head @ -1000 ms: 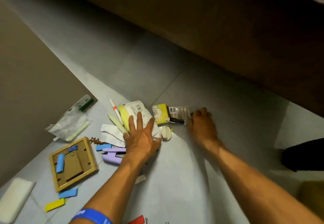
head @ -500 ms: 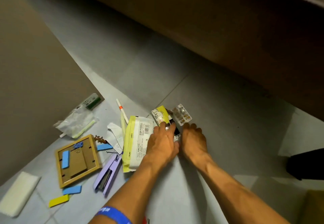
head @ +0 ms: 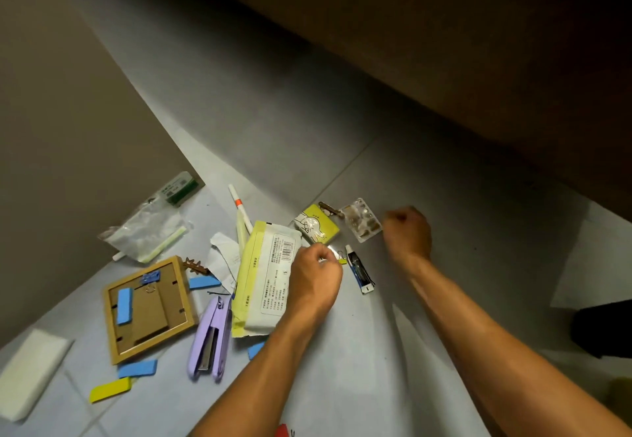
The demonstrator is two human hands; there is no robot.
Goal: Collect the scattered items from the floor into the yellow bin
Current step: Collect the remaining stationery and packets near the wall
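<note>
Pale grey tiled floor [head: 273, 122] strewn with small items.

A wooden photo frame [head: 148, 308] lies face down with a blue block [head: 123, 306] on its back; a lilac stapler [head: 209, 341] lies just beside it. A yellow-and-white packet [head: 265, 279] sits in the middle, near a yellow card [head: 316, 226], a blister pack [head: 362, 219] and a small dark tube [head: 357, 269]. A white pen [head: 239, 207] and a clear plastic bag [head: 150, 231] lie further back. A white foam pad [head: 29, 371], a yellow block [head: 110, 394] and another blue block [head: 137, 368] lie closer to the person.
</note>
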